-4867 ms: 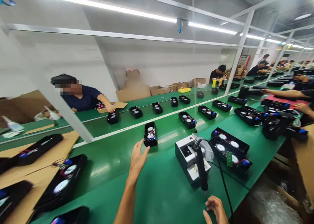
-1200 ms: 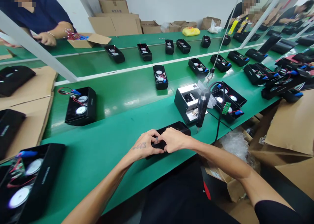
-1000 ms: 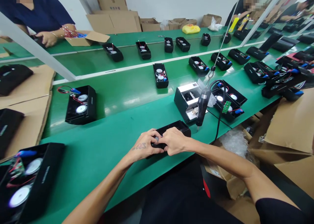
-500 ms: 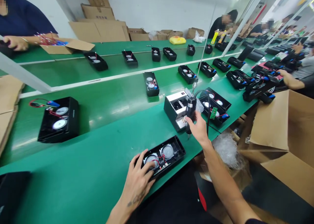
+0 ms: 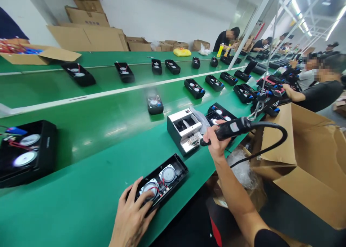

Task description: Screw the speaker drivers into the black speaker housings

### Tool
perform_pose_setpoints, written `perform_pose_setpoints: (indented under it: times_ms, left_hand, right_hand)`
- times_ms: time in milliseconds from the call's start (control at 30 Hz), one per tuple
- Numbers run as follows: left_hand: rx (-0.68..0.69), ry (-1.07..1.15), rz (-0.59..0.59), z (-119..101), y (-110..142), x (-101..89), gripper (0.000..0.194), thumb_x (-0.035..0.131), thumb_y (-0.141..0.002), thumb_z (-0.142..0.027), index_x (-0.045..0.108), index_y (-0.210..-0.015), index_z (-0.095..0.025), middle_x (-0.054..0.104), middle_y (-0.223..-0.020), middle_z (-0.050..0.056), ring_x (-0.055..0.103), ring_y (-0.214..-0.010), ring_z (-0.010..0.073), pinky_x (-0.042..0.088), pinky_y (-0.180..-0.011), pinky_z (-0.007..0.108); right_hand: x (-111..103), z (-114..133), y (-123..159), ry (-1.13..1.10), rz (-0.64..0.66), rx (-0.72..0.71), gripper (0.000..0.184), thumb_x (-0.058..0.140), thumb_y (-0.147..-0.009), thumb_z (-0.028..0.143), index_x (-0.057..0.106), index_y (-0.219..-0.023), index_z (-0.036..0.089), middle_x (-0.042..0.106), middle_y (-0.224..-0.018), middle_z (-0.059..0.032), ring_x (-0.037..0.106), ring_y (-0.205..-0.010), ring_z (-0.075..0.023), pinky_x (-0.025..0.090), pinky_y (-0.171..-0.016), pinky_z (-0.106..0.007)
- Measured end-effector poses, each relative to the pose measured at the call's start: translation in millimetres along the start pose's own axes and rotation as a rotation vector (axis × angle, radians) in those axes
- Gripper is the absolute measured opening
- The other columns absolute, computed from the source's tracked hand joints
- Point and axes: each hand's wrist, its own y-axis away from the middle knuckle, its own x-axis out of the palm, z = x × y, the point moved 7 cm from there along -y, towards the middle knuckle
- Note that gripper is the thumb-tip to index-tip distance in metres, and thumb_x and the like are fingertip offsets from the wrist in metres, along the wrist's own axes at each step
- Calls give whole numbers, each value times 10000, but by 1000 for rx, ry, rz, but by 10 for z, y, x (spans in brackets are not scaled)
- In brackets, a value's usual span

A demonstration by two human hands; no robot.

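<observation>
My left hand (image 5: 135, 207) grips the near-left end of a black speaker housing (image 5: 182, 166), fingers over its rim. Two round speaker drivers (image 5: 168, 173) with red wires sit inside the housing, which lies on the green bench. My right hand (image 5: 215, 140) is closed round a black electric screwdriver (image 5: 229, 128), tilted nearly level, its nose pointing left. The screwdriver's tip is close to the front tray of a screw feeder (image 5: 177, 133); whether they touch I cannot tell. A cable and a hanging hook are attached to the screwdriver's back end.
Behind the bench a green conveyor (image 5: 108, 120) carries several black housings, one large housing (image 5: 50, 149) at left. More housings (image 5: 218, 111) stand beyond the feeder. An open carton (image 5: 281, 139) and plastic bags (image 5: 240, 167) are at right. A co-worker's arm (image 5: 300, 95) reaches in farther along.
My right hand has swung the screwdriver from upright to nearly level, its nose now at the feeder. My left hand stays on the housing. The view has turned right.
</observation>
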Motion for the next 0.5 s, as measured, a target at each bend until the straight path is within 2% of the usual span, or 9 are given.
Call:
perform_pose_setpoints:
  times_ms: [100, 300, 400, 500]
  left_hand:
    - [-14, 23, -44, 81, -43, 21, 172, 664, -958, -198, 730, -820, -276, 801, -1036, 10, 596, -1428, 352, 455, -1121, 537]
    - [-45, 94, -51, 175, -14, 86, 194, 635, -947, -208, 743, -799, -272, 793, -1054, 43, 566, -1464, 375, 440, -1146, 576]
    - [-17, 71, 15, 177, -30, 68, 97, 722, -917, -245, 763, -836, -279, 799, -1083, 37, 579, -1452, 374, 455, -1142, 563]
    - [1, 50, 65, 146, -51, 39, 42, 778, -900, -252, 769, -869, -278, 809, -1106, 23, 583, -1444, 386, 460, -1135, 571]
  right_hand:
    - [170, -48, -117, 100, 56, 7, 298, 798, -900, 339, 557, -1054, 252, 566, -559, 124, 507, -423, -110, 472, -507, -292]
    - [312, -214, -74, 228, 242, 169, 306, 848, -814, 352, 606, -964, 241, 559, -540, 105, 496, -444, -121, 480, -515, -313]
    - [336, -123, 90, 164, 363, 270, 323, 858, -819, 351, 614, -1000, 243, 559, -547, 104, 483, -426, -119, 452, -471, -301]
    - [329, 73, 324, -3, 358, 308, 327, 819, -889, 368, 587, -1090, 256, 523, -547, 129, 438, -381, -104, 407, -418, -277]
